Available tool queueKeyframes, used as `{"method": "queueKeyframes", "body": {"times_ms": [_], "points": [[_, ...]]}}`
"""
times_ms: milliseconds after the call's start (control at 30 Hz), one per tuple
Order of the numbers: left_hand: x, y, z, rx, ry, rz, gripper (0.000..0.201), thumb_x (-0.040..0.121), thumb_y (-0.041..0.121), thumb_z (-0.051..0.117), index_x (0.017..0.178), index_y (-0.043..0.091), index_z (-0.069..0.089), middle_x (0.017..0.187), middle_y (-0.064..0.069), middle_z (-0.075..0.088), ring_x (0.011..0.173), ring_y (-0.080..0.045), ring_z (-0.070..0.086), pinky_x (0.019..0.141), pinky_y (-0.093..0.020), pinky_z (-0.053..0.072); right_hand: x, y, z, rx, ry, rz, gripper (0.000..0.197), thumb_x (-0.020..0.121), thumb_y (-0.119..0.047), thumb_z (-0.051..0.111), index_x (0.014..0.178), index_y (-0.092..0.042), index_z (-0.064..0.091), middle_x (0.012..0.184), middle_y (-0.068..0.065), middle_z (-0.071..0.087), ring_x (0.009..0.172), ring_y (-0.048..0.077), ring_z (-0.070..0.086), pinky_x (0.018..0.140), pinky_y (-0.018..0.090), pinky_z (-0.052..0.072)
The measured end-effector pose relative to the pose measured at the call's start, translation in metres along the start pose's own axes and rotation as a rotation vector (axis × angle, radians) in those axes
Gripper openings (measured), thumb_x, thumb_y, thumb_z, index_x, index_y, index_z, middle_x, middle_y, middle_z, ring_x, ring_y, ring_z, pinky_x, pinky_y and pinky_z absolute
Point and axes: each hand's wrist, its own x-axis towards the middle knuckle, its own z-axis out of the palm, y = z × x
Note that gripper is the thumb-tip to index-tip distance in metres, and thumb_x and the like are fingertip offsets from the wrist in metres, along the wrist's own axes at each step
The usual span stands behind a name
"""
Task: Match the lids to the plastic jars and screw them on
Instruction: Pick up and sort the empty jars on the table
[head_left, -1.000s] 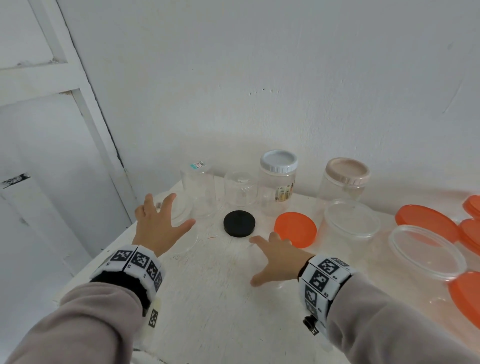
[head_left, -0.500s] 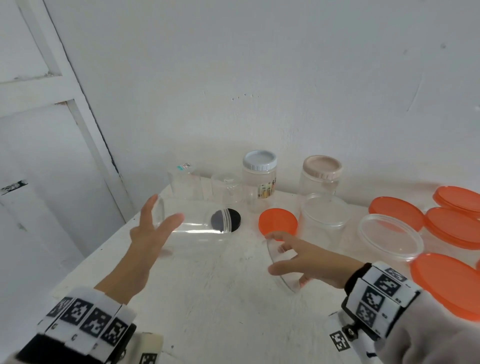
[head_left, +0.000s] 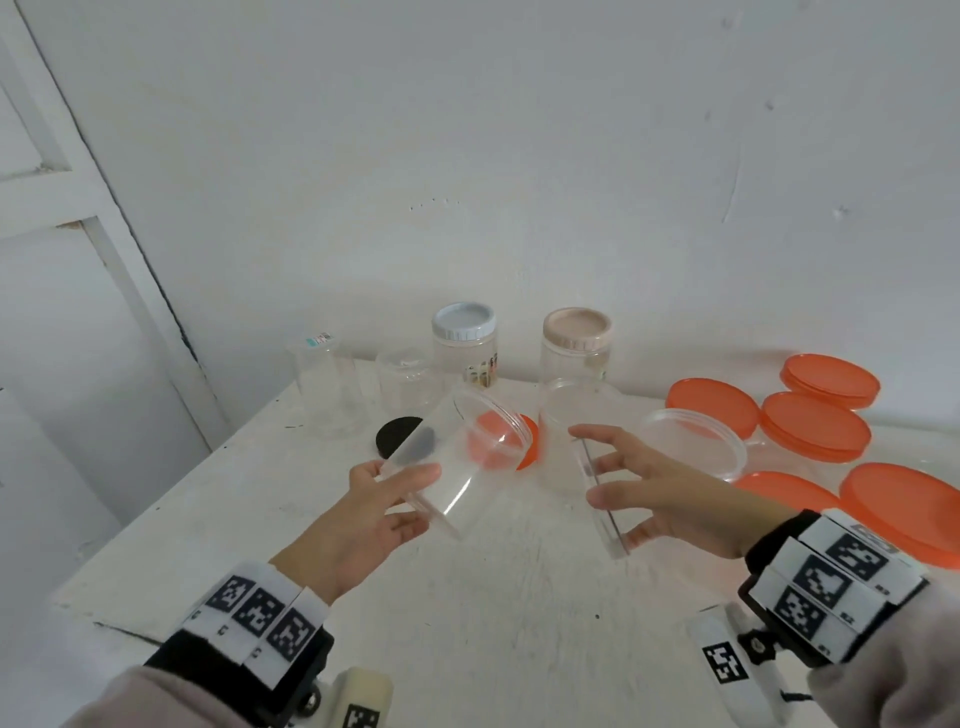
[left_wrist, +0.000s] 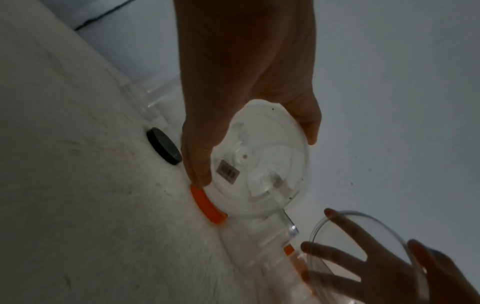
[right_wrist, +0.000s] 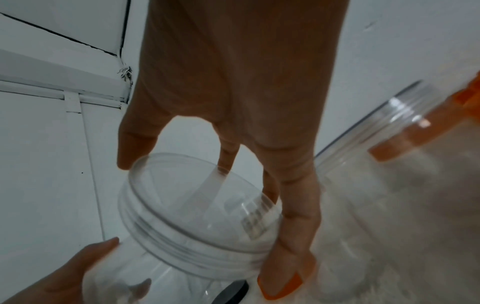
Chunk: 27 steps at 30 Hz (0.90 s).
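A white-painted counter, scuffed and speckled, stands pushed into a room corner: a plain white wall runs along its far edge, and a white panelled door or frame rises past its left edge.

Over the middle of the counter the left hand holds a clear jar tilted on its side, its grip curled round the base with thumb on top and fingers beneath, the open threaded mouth pointing toward the far right. The right hand holds a clear lid nearly on edge, pinched between thumb and spread fingers, facing the jar's mouth but apart from it.

Behind the jar, a black lid and a small orange lid lie flat on the counter. Along the far edge stand two open clear jars, a jar with a white lid and a jar with a beige lid. A wide clear tub stands toward the right edge, with large orange lids lying and stacked around it, reaching to the far right corner.

Both wrists carry bands printed with black-and-white square markers.
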Motion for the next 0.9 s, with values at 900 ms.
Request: {"method": "queueKeyframes", "body": {"times_ms": [900], "points": [[0.001,-0.025,0.058,0.331,-0.065,-0.158,0.067,0.066,0.03,0.084,0.119,0.004,0.054,0.097,-0.007,0.057,0.089,-0.021,0.059,0.097,-0.035,0.048,-0.03,0.007,-0.012,-0.163,0.117,0.012,0.089,0.052,-0.054,0.083,0.129,-0.056,0.039,0.128,-0.001,0.042,0.113,0.021,0.055,0.081,0.038,0.058]]}}
